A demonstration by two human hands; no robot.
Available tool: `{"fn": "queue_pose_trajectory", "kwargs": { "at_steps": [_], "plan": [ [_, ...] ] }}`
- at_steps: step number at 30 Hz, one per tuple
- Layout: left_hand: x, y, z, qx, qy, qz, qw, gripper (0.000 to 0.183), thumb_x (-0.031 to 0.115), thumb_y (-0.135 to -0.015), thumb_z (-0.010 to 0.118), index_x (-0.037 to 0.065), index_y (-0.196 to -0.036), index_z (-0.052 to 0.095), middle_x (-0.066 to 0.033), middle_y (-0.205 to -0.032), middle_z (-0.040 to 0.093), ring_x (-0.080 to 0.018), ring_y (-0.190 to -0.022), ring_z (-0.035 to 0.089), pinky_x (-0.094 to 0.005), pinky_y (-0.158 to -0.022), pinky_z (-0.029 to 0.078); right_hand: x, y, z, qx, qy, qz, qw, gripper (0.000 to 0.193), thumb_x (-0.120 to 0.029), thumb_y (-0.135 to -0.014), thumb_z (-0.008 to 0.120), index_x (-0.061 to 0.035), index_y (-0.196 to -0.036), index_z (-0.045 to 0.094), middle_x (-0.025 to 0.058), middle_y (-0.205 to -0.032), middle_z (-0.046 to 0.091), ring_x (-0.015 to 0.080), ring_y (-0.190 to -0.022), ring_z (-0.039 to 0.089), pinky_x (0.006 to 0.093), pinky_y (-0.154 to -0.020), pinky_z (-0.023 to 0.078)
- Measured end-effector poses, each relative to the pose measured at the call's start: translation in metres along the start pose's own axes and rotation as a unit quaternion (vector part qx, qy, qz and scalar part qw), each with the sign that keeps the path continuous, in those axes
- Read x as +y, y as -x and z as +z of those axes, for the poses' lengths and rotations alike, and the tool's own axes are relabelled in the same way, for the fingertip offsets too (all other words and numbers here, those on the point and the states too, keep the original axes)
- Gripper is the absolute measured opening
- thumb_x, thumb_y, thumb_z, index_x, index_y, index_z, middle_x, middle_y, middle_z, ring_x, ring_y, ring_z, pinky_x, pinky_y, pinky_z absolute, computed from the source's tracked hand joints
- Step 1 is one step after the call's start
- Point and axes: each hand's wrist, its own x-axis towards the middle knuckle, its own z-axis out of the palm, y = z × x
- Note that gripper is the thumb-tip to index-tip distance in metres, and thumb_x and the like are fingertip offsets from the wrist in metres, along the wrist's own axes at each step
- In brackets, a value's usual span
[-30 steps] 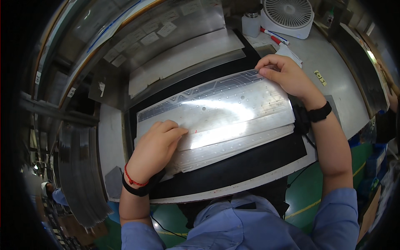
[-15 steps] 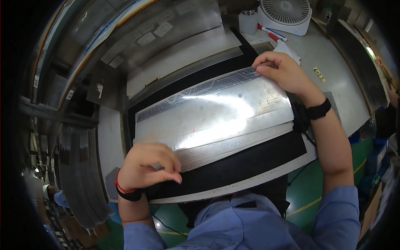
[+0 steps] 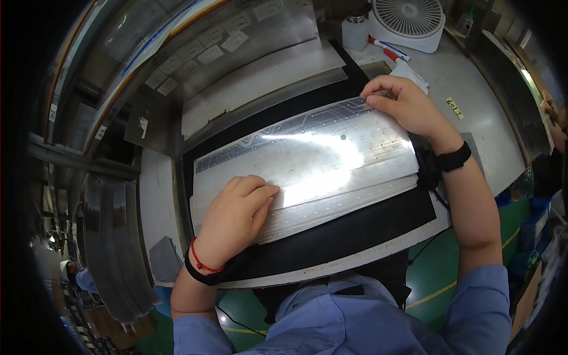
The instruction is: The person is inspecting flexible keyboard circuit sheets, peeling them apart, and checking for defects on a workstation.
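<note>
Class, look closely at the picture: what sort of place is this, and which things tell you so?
Probably a factory workshop: shiny flat sheets lie stacked on a black mat, more grey sheets stand at the left, and the green floor bears a yellow line.

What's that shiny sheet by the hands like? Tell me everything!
The sheet is thin and silvery; whether metal or film, I can't tell. It has dots, glare and a dark, pale-lined band along its far edge. It lies slantwise on other sheets, above a black mat. The right hand pinches its far right corner; the left hand seems to rest on it.
</note>
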Motion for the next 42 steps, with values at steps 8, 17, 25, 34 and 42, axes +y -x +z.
{"fn": "queue_pose_trajectory", "kwargs": {
  "at_steps": [8, 17, 25, 34, 42],
  "plan": [
    [0.0013, -0.0021, 0.0012, 0.013, -0.026, 0.001, 1.000, 0.021, 0.002, -0.085, 0.061, 0.004, -0.104, 0.067, -0.0113, -0.099, 0.062, -0.0301, -0.092, 0.059, -0.0372, -0.081, 0.049, 0.0016, -0.0014, -0.0019, -0.010, 0.003, -0.006, 1.000, 0.014, -0.009, -0.092, 0.061, 0.0007, -0.102, 0.064, 0.0047, -0.093, 0.067, 0.0106, -0.089, 0.062, 0.0243, -0.082, 0.050],
    [0.0021, -0.0026, 0.0000, 0.002, -0.039, 0.000, 0.999, 0.021, 0.002, -0.084, 0.061, 0.005, -0.104, 0.068, -0.0105, -0.097, 0.062, -0.0295, -0.092, 0.059, -0.0371, -0.080, 0.049, 0.0030, -0.0013, -0.0017, -0.010, -0.008, -0.005, 1.000, 0.014, -0.009, -0.093, 0.062, 0.0005, -0.102, 0.064, 0.0046, -0.093, 0.067, 0.0106, -0.089, 0.062, 0.0245, -0.081, 0.050],
    [0.0027, -0.0011, -0.0015, -0.005, -0.038, -0.001, 0.999, 0.021, 0.002, -0.085, 0.061, 0.005, -0.104, 0.068, -0.0104, -0.098, 0.062, -0.0299, -0.093, 0.059, -0.0370, -0.081, 0.048, 0.0027, -0.0012, -0.0017, -0.008, 0.004, -0.004, 1.000, 0.014, -0.010, -0.093, 0.062, 0.0005, -0.103, 0.065, 0.0042, -0.092, 0.067, 0.0102, -0.088, 0.062, 0.0239, -0.080, 0.050],
    [0.0025, 0.0007, -0.0014, -0.007, -0.027, 0.000, 1.000, 0.022, 0.001, -0.084, 0.061, 0.004, -0.105, 0.068, -0.0122, -0.101, 0.062, -0.0308, -0.095, 0.058, -0.0379, -0.083, 0.048, 0.0014, -0.0002, -0.0026, -0.010, 0.011, -0.007, 1.000, 0.014, -0.010, -0.093, 0.061, -0.0014, -0.104, 0.064, 0.0031, -0.093, 0.066, 0.0098, -0.088, 0.061, 0.0242, -0.081, 0.049],
    [0.0028, 0.0027, -0.0035, -0.009, -0.023, -0.007, 1.000, 0.024, 0.000, -0.083, 0.061, 0.004, -0.105, 0.068, -0.0120, -0.102, 0.062, -0.0308, -0.095, 0.058, -0.0377, -0.083, 0.048, 0.0023, -0.0013, -0.0021, -0.011, 0.001, -0.010, 1.000, 0.013, -0.009, -0.093, 0.061, -0.0010, -0.103, 0.064, 0.0032, -0.093, 0.066, 0.0098, -0.088, 0.062, 0.0239, -0.081, 0.049]
  ]
}}
